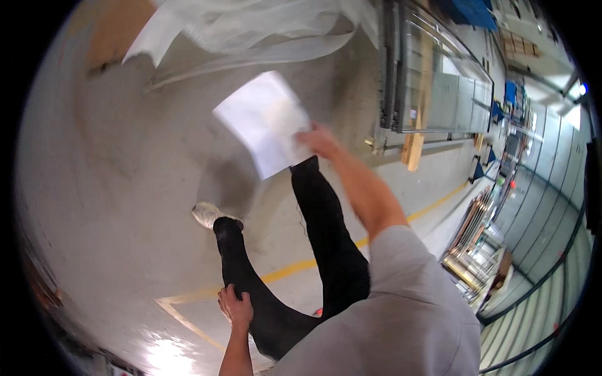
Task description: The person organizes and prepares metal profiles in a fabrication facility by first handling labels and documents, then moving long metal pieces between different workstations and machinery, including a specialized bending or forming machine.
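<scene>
White sheeting [251, 28] cut off at top of view; R hand [318, 141] blurred, some fingers hidden, rest clamped on R edge of white paper [257, 122], out over floor [125, 207]. L hand [236, 308]: fingers slightly apart, at blk trouser leg [254, 282], contact unclear.

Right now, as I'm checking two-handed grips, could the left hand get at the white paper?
Probably yes, with a forward reach: the left hand by the left leg looks empty, and nothing visible blocks the white paper in the right hand.
</scene>
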Demonstrator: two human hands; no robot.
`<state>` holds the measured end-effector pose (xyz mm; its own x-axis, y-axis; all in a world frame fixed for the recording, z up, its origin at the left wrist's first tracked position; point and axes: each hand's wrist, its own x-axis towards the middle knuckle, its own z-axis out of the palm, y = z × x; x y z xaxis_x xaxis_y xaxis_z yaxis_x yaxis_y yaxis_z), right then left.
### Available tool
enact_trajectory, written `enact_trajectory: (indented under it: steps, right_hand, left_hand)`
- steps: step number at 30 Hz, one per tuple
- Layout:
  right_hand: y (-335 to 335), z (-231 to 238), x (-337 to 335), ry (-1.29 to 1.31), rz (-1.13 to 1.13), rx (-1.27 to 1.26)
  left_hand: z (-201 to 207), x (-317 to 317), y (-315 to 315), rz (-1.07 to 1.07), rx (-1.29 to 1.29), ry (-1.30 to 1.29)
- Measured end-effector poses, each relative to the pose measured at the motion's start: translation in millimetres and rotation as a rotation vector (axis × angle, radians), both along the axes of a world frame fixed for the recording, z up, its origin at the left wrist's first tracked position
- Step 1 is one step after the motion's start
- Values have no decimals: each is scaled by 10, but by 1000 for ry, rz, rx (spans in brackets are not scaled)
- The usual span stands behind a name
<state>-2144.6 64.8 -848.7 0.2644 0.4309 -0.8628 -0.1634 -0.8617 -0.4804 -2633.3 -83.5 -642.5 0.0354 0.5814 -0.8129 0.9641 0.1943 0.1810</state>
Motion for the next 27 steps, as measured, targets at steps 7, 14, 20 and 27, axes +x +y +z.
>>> enact_trajectory:
  steps: [7,14,20,27]
  right_hand:
    - [-1524,1427,3943,-882,-242,-72]
    - [-1535,1713,4358,-1530,124,-189]
    - [-1288,826,4121,-1359,360,-363]
    - [-1538,-120,3834,-972,-28,209]
  left_hand:
    - [-274,562,174,-348,-33,7]
    - [122,1677,338,-435,-105,-83]
    - [399,2473,514,-459,-148,-75]
    - [661,3104,713,-651,-280,-64]
